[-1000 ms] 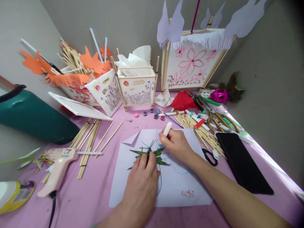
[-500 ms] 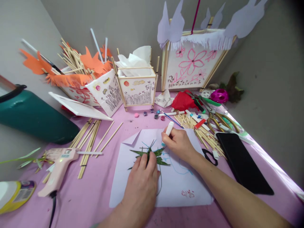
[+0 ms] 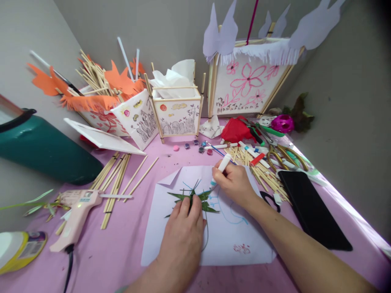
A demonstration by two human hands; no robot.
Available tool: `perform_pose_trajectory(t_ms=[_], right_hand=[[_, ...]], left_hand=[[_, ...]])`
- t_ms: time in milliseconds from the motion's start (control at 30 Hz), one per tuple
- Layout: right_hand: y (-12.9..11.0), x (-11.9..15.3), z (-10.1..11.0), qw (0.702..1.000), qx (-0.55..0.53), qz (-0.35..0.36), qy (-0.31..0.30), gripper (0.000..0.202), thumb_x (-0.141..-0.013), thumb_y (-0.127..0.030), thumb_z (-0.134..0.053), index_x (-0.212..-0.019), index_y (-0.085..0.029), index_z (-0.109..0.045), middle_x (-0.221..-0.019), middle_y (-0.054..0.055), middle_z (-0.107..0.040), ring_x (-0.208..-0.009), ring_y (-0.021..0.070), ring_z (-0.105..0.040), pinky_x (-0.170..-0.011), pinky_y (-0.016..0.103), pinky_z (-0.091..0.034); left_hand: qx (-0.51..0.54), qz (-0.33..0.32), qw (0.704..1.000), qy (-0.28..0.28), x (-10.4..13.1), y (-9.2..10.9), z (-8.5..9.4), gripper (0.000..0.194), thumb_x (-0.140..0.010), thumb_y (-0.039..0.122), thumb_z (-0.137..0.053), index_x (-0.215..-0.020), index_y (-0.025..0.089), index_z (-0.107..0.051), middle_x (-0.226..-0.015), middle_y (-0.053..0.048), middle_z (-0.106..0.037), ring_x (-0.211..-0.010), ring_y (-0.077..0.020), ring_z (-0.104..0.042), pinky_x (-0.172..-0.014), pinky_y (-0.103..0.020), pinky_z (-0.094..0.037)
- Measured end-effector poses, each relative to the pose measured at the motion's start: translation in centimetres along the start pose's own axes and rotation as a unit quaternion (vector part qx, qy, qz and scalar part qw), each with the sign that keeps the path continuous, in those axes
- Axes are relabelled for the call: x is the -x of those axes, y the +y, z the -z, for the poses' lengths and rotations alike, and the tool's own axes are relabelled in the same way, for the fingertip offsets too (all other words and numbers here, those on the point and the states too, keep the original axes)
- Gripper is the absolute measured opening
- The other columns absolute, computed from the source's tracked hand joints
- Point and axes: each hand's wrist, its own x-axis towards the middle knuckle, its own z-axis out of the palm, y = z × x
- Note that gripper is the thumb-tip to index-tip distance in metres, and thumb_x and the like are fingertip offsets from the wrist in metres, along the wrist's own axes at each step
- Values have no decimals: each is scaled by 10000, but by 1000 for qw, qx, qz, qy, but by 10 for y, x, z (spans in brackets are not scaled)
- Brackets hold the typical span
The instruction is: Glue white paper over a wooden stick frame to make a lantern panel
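Note:
A green pointed leaf lies on the sheet of white paper, its thin stem curving down to the right. My left hand presses the leaf to the paper with bent fingers held close together, covering its middle. Between the fingers of my right hand is a white marker, tilted, with its blue tip end down by the leaf's right edge. Blue lines run around the leaf and to its right. Lower right on the sheet is a small red scribble.
Left stand a pink glue gun, wooden sticks and a teal bottle. Behind are decorated boxes. Right lie black-handled scissors, a black phone, more sticks and gold-handled scissors.
My right hand has shifted slightly right with the marker, which leans more to the right. The left hand and leaf stay in place.

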Motion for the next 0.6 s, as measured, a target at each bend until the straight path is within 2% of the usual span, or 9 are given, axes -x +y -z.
perform_pose_trajectory(t_ms=[200, 600], right_hand=[[-1, 5, 8, 1000, -4, -5, 6, 259, -796, -339, -458, -598, -182, -510, -508, -19, -475, -482, 113, -445, -516, 253, -312], [2, 12, 4, 1000, 2, 10, -6, 253, -820, -319, -454, -618, -181, -520, -534, -10, -503, -506, 117, -459, -539, 253, -338]], left_hand=[[-2, 3, 1000, 4, -1, 1, 1, 202, -861, 214, -557, -971, 153, -716, -1166, -92, -604, -1013, -268, -528, -864, -411, -504], [-3, -4, 1000, -3, 0, 0, 2, 206, -870, 219, -544, -971, 150, -710, -1155, -95, -600, -1010, -257, -525, -877, -411, -488]])
